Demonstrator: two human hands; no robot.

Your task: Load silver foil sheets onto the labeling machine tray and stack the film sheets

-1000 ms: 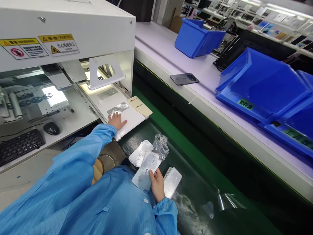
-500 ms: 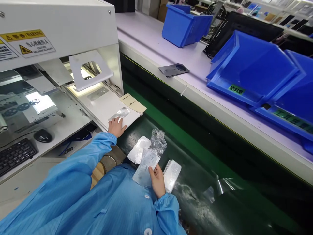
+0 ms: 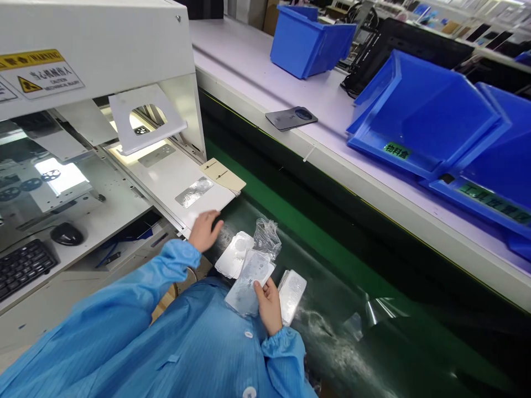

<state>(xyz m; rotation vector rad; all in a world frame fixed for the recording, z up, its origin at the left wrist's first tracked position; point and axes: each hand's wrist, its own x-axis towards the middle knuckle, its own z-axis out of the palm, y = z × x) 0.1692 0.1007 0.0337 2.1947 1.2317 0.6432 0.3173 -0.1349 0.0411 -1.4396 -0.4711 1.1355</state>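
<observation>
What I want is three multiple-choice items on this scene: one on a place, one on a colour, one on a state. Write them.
1. Where does the silver sheet lie?
A on the white machine tray
B in a blue bin
C on the keyboard

2. What colour is the labelled bin on the bench?
A green
B red
C blue

3. What is the right hand doing?
A pressing the mouse
B holding a clear plastic tray
C lying empty

Answers:
1 A, it lies flat on that tray.
2 C, its walls show blue.
3 B, the tray sits in that hand.
</observation>
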